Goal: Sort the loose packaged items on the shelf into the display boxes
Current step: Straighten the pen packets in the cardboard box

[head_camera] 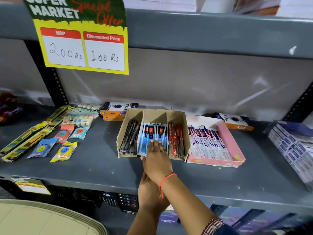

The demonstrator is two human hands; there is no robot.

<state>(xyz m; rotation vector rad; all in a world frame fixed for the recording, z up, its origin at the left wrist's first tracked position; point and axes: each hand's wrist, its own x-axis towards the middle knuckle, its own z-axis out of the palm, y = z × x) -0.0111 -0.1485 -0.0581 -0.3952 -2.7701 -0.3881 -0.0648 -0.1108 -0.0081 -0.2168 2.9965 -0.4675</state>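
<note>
A brown cardboard display box (130, 114) stands mid-shelf with three compartments: black packets (129, 138), blue packets (150, 131) and red packets (177, 139). My right hand (157, 158), a red thread on its wrist, lies flat with fingers stretched on the blue packets in the middle compartment. My left hand (148, 189) sits under my right forearm at the shelf's front edge; its fingers are mostly hidden near the box's front wall. A pink display box (230, 141) to the right holds white-and-blue pen packets (208, 143).
Loose items lie at the left: round eraser packets (64, 150), long yellow-green packs (27, 141) and pastel eraser sets (83, 116). Orange boxes (116, 111) stand behind, another (237, 123) at the back right. A blue-and-white stack (291, 146) fills the right end. A price sign (83, 39) hangs above.
</note>
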